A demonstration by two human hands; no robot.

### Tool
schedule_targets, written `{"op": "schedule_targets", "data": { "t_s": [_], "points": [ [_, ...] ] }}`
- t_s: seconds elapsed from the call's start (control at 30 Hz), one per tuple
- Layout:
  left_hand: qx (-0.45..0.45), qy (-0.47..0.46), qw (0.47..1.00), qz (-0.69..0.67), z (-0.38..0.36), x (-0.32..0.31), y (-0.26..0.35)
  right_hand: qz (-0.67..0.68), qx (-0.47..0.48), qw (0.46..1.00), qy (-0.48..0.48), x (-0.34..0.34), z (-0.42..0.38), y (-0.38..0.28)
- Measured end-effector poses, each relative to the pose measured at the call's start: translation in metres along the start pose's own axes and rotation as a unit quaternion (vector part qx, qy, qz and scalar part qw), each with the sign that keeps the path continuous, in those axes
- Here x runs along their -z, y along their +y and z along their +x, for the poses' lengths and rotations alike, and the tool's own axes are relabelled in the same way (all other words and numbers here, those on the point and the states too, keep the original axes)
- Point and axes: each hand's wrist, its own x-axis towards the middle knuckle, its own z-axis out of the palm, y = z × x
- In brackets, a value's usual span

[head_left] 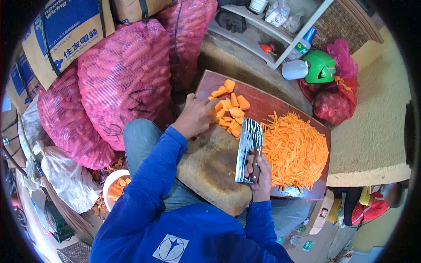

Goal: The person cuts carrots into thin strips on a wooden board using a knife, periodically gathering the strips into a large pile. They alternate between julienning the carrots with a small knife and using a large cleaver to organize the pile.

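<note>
Head view: the fisheye rim blackens the corners and bends the edges, so the far shelves and the clutter along the bottom right are hard to read. The person's own blue sleeves and torso cover the near end of the round wooden chopping block (210, 164), and the cleaver's handle is buried inside the right hand (259, 173), which is clenched around it; only the knuckles and a sliver of the handle show. The cleaver (248, 149) has a broad rectangular steel blade with a wavy patterned face. Its long axis runs from the person's body away towards the carrot pieces, tilted slightly rightward at the far end, with its flat face turned up towards the camera. It sits on the line between the bare block and the red-brown board (263, 103).

The left hand (195, 117) lies palm down with fingers spread, pressing on the near edge of a heap of chunky carrot slices (230, 109), thick orange wedges and half-rounds; whether it grips any single piece is unclear. To the right of the blade lies a loose, fluffy mound of carrot shreds (296, 149), thin matchsticks.

Bulging pink mesh sacks of carrots (125, 74) lean behind, beside cardboard boxes (66, 35). A white bowl (115, 186) with carrot pieces peeks out by the left knee, half hidden.
</note>
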Motion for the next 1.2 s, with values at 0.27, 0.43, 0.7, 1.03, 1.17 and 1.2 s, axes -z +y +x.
{"op": "schedule_targets", "data": {
  "t_s": [0.27, 0.43, 0.7, 1.03, 1.17, 1.2],
  "points": [
    [-0.036, -0.006, 0.997, -0.073, -0.042, 0.014, 0.082, -0.010, -0.038, 0.999, 0.012, -0.011, -0.032, -0.024],
    [-0.041, -0.050, 0.994, -0.086, -0.086, -0.001, 0.112, -0.276, -0.124, 0.953, 0.028, -0.024, -0.089, -0.046],
    [-0.063, 0.005, 0.986, -0.153, -0.094, -0.008, 0.104, -0.535, 0.016, 0.839, -0.099, -0.060, -0.128, -0.065],
    [-0.078, -0.002, 0.989, -0.128, -0.105, -0.018, 0.096, -0.603, -0.025, 0.776, -0.183, -0.071, -0.117, -0.087],
    [-0.065, -0.003, 0.990, -0.128, -0.104, -0.016, 0.099, -0.600, -0.013, 0.779, -0.184, -0.068, -0.111, -0.085],
    [-0.062, -0.005, 0.990, -0.129, -0.103, -0.015, 0.100, -0.600, -0.016, 0.779, -0.185, -0.069, -0.109, -0.085]
  ]
}}
